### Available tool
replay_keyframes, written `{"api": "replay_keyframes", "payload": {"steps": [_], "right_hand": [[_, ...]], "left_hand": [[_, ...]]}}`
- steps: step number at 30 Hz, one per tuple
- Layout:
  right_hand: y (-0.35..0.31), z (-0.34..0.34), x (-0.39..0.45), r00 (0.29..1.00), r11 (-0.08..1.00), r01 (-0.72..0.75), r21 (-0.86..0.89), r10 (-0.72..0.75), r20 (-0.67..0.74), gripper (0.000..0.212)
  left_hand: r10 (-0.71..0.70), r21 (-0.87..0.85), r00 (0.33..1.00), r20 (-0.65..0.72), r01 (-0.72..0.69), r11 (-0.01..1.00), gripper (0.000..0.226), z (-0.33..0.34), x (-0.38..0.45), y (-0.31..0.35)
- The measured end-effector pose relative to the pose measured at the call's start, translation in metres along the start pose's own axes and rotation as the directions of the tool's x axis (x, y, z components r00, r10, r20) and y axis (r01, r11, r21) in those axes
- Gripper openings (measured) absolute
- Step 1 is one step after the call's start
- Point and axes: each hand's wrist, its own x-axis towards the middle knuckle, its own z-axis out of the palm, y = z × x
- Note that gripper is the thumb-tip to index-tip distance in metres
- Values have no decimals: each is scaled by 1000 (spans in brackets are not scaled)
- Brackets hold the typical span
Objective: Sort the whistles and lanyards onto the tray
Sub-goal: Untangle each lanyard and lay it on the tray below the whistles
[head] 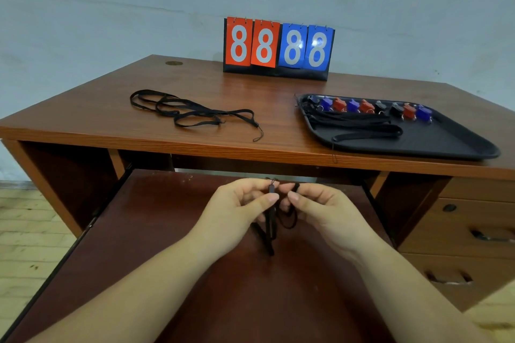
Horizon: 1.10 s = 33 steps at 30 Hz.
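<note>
Thin black cord lanyard point(271, 220), pinched

lanyards point(192, 111) black | tray point(459, 145) black | whistles point(370, 107) red, blue, black

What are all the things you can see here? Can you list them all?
Scoreboard: one, two orange-red and two blue cards all showing 8, back of the desk.
Loose lanyards: a tangled bunch, black, on the desk at the left.
Tray: one, black, on the desk at the right.
Whistles: about nine, blue, red and black, in a row along the tray's far side.
Tray lanyards: a bundle, black, in the tray in front of the whistles.
Desk: one, brown wood, drawers at the right.
Held lanyard: one, black, over the pull-out shelf.
Hands: left and right, both pinching the held lanyard.
</note>
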Motion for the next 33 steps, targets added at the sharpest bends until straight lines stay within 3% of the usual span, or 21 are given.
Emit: {"api": "replay_keyframes", "payload": {"steps": [6, 10, 15, 24, 33], "right_hand": [[3, 10, 0, 1000, 999, 5, 34, -5, -24, 26], [6, 13, -1, 995, 995, -20, 100, 30, -100, 24], [9, 16, -1, 997, 992, -31, 118, 39, -63, 30], [4, 16, -4, 999, 980, -40, 193, 42, -10, 18], [3, 21, -6, 998, 991, -60, 119, 59, 18, 31]], "left_hand": [[-67, -166, 997, -40, 60, 984, 8, 2, 0, -2], [-76, -223, 996, -49, 63, 973, 9, 4, -1, -2], [-125, -320, 991, -39, 106, 942, 20, 5, -2, -1], [-179, -361, 981, 79, 195, 912, 19, 5, 0, -3], [-204, -384, 979, -4, 187, 904, 14, 5, 0, -4]]}}
